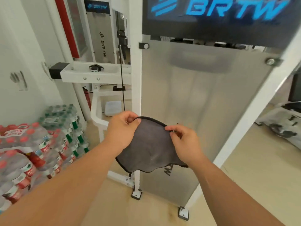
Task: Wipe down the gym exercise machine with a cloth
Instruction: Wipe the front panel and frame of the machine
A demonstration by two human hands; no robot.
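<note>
- The left hand (122, 130) pinches the top edge of a grey cloth (150, 150) between the thumb and the curled fingers.
- The right hand (184, 142) pinches the same edge a little further to the right, also with curled fingers.
- The cloth has a black border and hangs down between both hands, in the air, in front of the lower part of the machine.
- Behind the cloth stands the gym machine (187, 98), with a white frame and a grey translucent panel.
- At the top of it is a dark plate (228, 17) with the blue letters BRTW.
- On the left, packs of water bottles (40, 144) are stacked on the floor near the wall.
- A second machine (101, 38) with the same logo stands further behind.
</note>
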